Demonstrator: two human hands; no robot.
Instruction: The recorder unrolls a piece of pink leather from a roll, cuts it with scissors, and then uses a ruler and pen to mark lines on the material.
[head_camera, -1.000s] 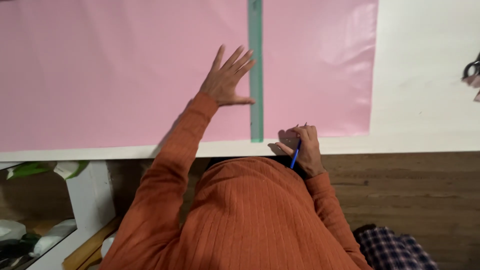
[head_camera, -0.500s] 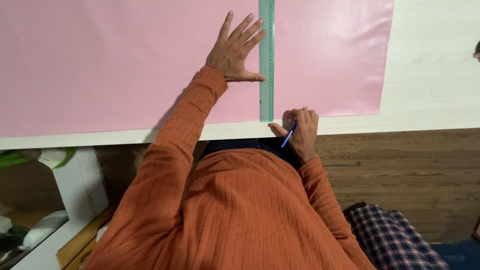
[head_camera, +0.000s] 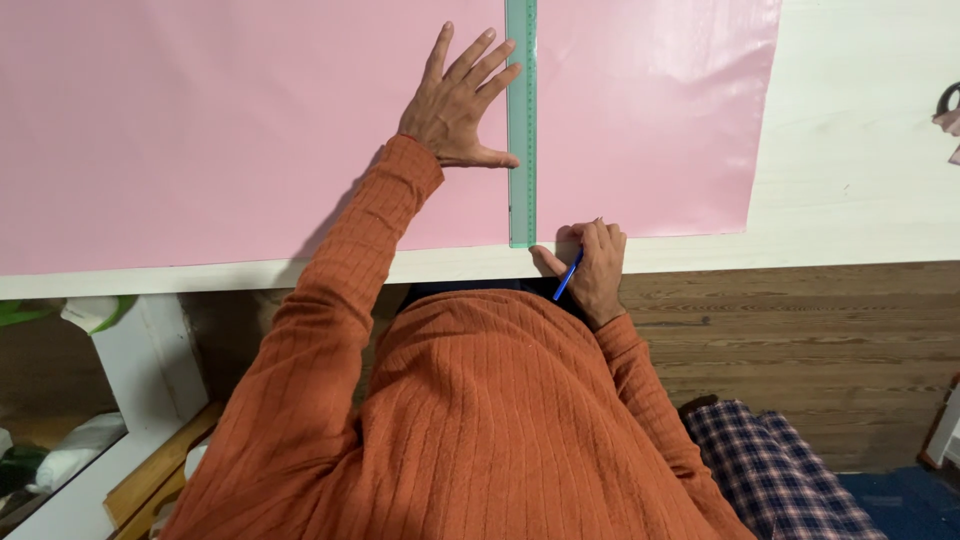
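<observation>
A large pink sheet (head_camera: 200, 120) lies flat on a white table (head_camera: 860, 180). A long green transparent ruler (head_camera: 521, 120) runs across the sheet toward its near edge. My left hand (head_camera: 458, 105) is spread flat on the sheet, fingertips and thumb against the ruler's left side. My right hand (head_camera: 590, 265) is at the near edge of the sheet, just right of the ruler's end, fingers closed on a blue pen (head_camera: 567, 275). My orange ribbed sleeves and torso fill the lower frame.
Dark scissor handles (head_camera: 948, 100) show at the table's right edge. Wooden floor (head_camera: 800, 350) lies below the table, with a plaid cloth (head_camera: 770, 470) at lower right. White shelving (head_camera: 120, 400) with items stands under the table at left.
The view has shifted a little, so the sheet and ruler sit higher in frame. My left hand stays pressed by the ruler; my right hand with the pen stays at the ruler's near end.
</observation>
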